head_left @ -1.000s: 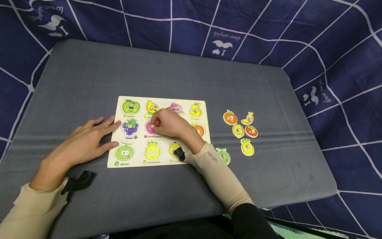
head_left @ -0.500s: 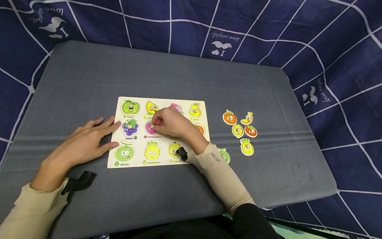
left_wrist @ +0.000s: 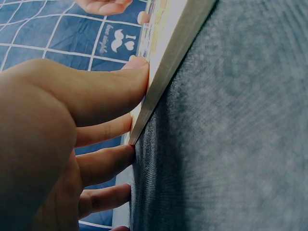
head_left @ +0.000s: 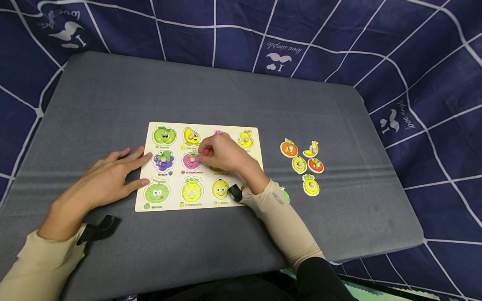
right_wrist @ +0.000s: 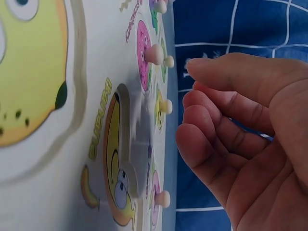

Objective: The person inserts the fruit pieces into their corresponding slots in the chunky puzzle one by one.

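Observation:
A wooden fruit puzzle board (head_left: 174, 192) lies on the grey table. My left hand (head_left: 103, 179) rests at its left edge, fingers spread; in the left wrist view the thumb (left_wrist: 110, 91) and some fingertips touch the board's edge. The pink strawberry piece (head_left: 191, 161) sits in its slot, its knob (right_wrist: 154, 54) showing in the right wrist view. My right hand (head_left: 226, 154) hovers just right of that knob, thumb and fingers loosely bent, apart and holding nothing. Apple (head_left: 164, 135), mango (head_left: 191, 136), grape (head_left: 163, 161) and pear (head_left: 246, 139) pieces with knobs also sit in the board.
Right of the board lie loose pieces: orange (head_left: 289, 149), banana (head_left: 311, 149), lemon (head_left: 299, 165), a round red-orange piece (head_left: 316, 166) and pineapple (head_left: 311, 186). A green melon piece (head_left: 285, 195) is partly behind the right sleeve. A navy checked cloth (head_left: 241, 42) surrounds the table.
The right hand has let go of the strawberry's knob and drawn slightly right, uncovering the piece. The left hand stays at the board's edge.

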A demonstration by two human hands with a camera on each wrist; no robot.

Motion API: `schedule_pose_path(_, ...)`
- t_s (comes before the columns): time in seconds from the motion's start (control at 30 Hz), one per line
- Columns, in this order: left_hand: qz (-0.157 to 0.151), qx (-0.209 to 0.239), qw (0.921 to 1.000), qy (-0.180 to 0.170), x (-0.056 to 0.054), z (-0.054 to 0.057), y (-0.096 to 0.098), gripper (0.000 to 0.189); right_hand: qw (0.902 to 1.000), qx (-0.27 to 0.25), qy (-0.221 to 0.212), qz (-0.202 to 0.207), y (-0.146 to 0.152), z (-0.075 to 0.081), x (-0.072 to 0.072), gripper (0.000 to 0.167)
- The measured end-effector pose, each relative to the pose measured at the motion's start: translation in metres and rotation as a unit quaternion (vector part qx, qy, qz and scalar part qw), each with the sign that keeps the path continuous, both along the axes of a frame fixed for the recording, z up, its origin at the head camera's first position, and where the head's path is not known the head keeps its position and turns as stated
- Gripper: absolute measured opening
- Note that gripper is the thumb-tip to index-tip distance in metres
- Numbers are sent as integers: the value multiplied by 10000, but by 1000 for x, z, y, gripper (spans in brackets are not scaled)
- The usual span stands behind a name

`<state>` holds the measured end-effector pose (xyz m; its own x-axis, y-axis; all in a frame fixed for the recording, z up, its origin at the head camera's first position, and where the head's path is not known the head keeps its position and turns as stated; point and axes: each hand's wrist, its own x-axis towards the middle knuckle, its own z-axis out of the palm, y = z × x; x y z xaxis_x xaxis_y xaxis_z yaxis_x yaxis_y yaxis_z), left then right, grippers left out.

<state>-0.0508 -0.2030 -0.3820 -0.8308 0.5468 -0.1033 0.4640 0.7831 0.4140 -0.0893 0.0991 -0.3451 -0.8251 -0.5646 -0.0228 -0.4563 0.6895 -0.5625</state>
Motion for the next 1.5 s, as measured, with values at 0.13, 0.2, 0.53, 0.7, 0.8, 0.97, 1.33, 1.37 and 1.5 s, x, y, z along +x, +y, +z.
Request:
schedule_pose_path(0.13, 6, -22, 10000, -38, 0, 0, 1, 71, 9998, 14, -88, -185, 4, 0, 2, 5)
schedule_pose_path(0.2, 10, -23, 10000, -42, 0, 0, 1, 71, 9995, 26, -138, -281, 6, 0, 3, 3)
schedule_pose_path(0.53, -6, 11, 10000, 12, 0, 0, 0, 71, 9988, -16, -207, -447, 17, 0, 6, 4)
schedule_pose_path(0.7, -9, -17, 10000, 10, 0, 0, 1, 71, 9987, -61, -133, -491, 27, 0, 7, 3)
schedule_pose_path(0.8, 4, -14, 10000, -14, 1, 0, 1, 72, 9985, -80, -86, -534, 33, 0, 7, 3)
schedule_pose_path(0.97, 6, -12, 10000, -33, 1, 0, 1, 72, 9982, -72, -48, -596, 42, 1, 8, 3)
schedule_pose_path(1.33, -14, -12, 10000, -21, 0, 0, 1, 72, 9962, -157, 32, -857, 61, -3, 10, 4)
schedule_pose_path(1.37, -15, -6, 10000, -8, 0, 0, 1, 72, 9960, -154, 47, -876, 62, -3, 10, 4)
schedule_pose_path(1.5, 2, -8, 10000, -13, 1, -1, 1, 72, 9953, -111, 71, -963, 67, -3, 10, 6)
